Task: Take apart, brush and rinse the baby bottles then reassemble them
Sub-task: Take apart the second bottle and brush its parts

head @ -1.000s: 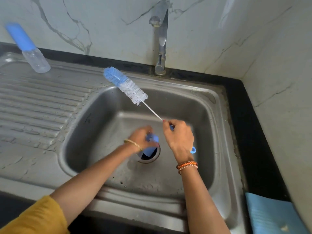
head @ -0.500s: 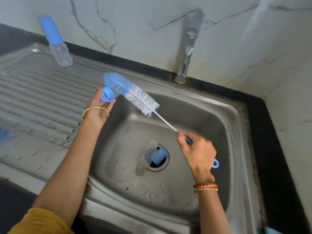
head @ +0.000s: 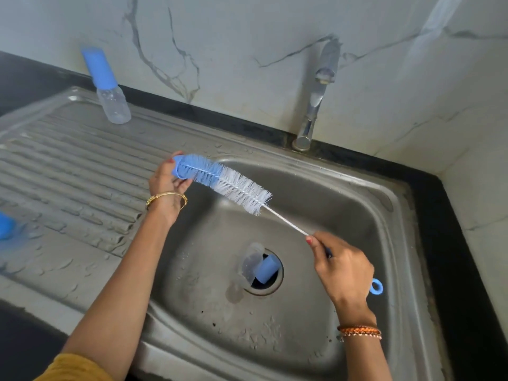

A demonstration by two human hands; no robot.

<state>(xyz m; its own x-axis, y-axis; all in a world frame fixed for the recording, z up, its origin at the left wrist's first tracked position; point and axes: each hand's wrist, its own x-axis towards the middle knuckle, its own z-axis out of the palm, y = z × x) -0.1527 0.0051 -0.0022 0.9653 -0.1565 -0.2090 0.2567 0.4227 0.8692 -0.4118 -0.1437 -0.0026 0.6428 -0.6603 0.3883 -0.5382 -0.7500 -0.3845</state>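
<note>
My left hand (head: 167, 182) holds a small blue bottle ring (head: 179, 169) at the sink's left rim. The blue-and-white bottle brush (head: 225, 183) has its blue tip pushed into that ring. My right hand (head: 341, 266) grips the brush's blue handle over the basin, the handle's loop sticking out behind the hand. A clear bottle body (head: 250, 264) and a blue cap (head: 266, 268) lie in the drain opening. A whole baby bottle (head: 108, 90) with a blue cap stands at the back of the drainboard.
The steel sink (head: 343, 188) has a ribbed drainboard (head: 68, 171) to the left and a tap (head: 316, 94) behind it, shut off. A blurred blue object (head: 5, 225) lies at the left edge. Marble wall and black counter close the right side.
My left hand rose from the drain with the blue ring to the sink's left rim. The brush tip has now gone into the ring. The camera moved closer and shifted.
</note>
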